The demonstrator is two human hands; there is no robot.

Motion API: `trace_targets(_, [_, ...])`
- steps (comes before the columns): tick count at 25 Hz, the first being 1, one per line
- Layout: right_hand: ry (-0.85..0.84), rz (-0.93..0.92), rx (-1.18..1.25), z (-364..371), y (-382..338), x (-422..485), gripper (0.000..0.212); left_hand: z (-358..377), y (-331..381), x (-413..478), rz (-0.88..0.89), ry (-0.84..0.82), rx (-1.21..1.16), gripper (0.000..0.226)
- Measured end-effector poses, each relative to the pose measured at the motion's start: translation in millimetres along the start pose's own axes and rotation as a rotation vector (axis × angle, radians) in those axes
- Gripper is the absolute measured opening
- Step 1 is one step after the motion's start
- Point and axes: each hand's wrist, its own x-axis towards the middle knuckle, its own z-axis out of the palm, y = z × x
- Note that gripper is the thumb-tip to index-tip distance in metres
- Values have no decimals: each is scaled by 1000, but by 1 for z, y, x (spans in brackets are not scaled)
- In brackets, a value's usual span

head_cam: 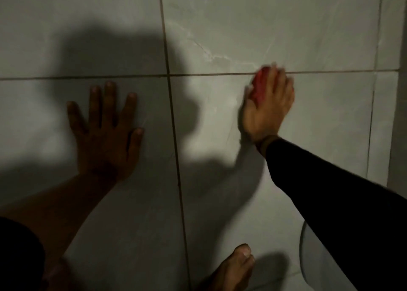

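Red scrubber point(260, 85), one, right hand point(269, 108), left hand point(105, 134) flat

On my feed the left hand point(105, 134) lies flat, palm down, fingers straight and spread, thumb out to the right. Its forearm point(66, 202) is bare and comes in from lower left. The right hand point(269, 102) sits higher in frame, blurred, with fingers curled over a red object point(261, 86). I log the right arm point(308, 180) stretched out from lower right, dark sleeve point(341, 202) down to the wrist. The hands are well apart.
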Motion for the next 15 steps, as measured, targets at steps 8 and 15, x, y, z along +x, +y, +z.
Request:
trace_targets(8, [-229, -602, 84, 7, -81, -159, 54, -3, 2, 0, -6, -5, 6, 74])
trace_targets(15, [-160, -162, -39, -5, 10, -67, 63, -5, 2, -1, -1, -22, -7, 73])
